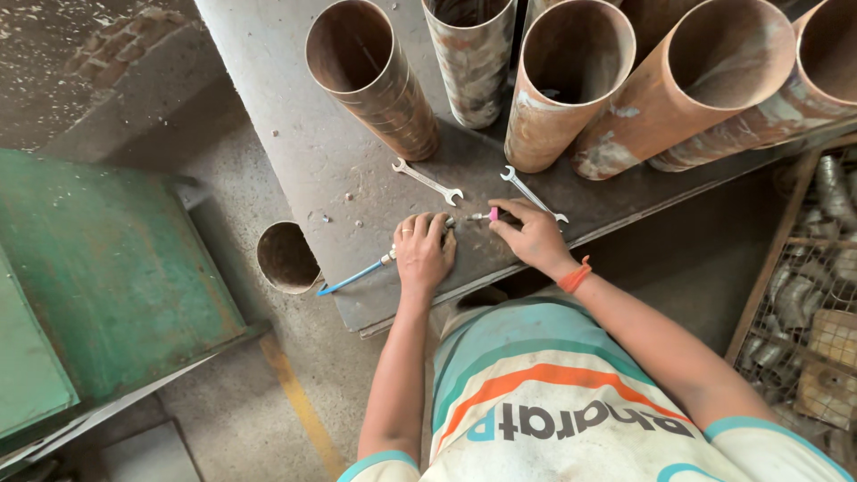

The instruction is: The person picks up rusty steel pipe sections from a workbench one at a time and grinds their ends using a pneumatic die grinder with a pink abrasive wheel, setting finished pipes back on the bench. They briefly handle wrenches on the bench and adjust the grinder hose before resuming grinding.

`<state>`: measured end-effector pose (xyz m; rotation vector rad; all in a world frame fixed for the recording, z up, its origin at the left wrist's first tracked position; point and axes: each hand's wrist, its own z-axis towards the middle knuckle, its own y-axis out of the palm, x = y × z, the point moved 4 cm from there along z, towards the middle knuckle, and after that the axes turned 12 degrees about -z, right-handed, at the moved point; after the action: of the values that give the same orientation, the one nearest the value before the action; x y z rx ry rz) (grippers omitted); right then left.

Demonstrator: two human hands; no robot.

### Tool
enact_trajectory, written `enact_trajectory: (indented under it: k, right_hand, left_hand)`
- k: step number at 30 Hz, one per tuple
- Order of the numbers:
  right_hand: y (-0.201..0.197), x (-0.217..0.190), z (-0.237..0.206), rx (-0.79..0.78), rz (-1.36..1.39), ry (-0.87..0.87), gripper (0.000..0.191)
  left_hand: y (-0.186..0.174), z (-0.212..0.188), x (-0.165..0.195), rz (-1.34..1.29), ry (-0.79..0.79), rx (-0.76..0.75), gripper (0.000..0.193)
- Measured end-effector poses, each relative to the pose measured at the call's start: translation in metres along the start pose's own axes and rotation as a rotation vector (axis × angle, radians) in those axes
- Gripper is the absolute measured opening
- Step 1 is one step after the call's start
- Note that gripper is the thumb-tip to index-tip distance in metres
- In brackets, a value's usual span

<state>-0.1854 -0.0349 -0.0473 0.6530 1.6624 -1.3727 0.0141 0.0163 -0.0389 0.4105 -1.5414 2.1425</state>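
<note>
Because your left hand (423, 253) lay flat over the small air tool (446, 223), its body was hidden, and whether that grip was clamped on it could not be told; your right hand (532, 234) pinched the pink-tipped bit (492, 214), fingers together; both rested on the gritty grey table (295, 134); a thin blue hose (353, 277) trailed left; rusty round pipes (375, 80) stood behind two steel spanners (428, 183).

Wrenches (428, 181) on table (295, 134), before pipes (571, 80)
</note>
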Motion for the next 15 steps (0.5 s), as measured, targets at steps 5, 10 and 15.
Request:
enact_trajectory:
  k: [5,10,15]
  right_hand:
    - [0.011,-0.003,-0.009,-0.01,-0.029,-0.063,0.033]
    - [0.013,-0.004,-0.018,-0.033,-0.019,-0.045,0.032]
    - [0.012,-0.008,-0.025,-0.02,-0.042,-0.05,0.032]
  left_hand:
    - [0.003,-0.011,-0.012,-0.165,0.04,-0.072,0.032]
    - [0.002,-0.013,-0.011,-0.18,0.017,-0.097,0.032]
    - [-0.007,-0.01,-0.01,-0.226,0.046,-0.053,0.029]
